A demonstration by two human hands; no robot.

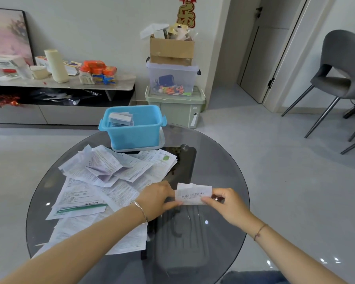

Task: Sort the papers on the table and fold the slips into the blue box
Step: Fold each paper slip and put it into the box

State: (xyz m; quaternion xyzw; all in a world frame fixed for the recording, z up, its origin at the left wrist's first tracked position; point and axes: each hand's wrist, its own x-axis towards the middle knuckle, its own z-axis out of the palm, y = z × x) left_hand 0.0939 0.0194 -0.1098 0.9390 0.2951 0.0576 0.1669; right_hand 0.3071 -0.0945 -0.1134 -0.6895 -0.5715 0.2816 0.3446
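A small folded paper slip (193,193) with printed text hangs just above the round glass table (219,165). My left hand (158,196) pinches its left edge and my right hand (223,201) pinches its right edge. A loose heap of printed papers (103,181) covers the table's left half, under my left forearm. The blue box (135,128) stands at the far side of the table on its pale lid, with a few folded slips (120,118) inside at its left.
A grey suitcase (182,238) shows through the glass beneath the table. Stacked storage bins (175,95) and a cardboard box stand against the wall behind the blue box. A low cabinet (59,93) runs along the left wall. A grey chair (342,78) is at right.
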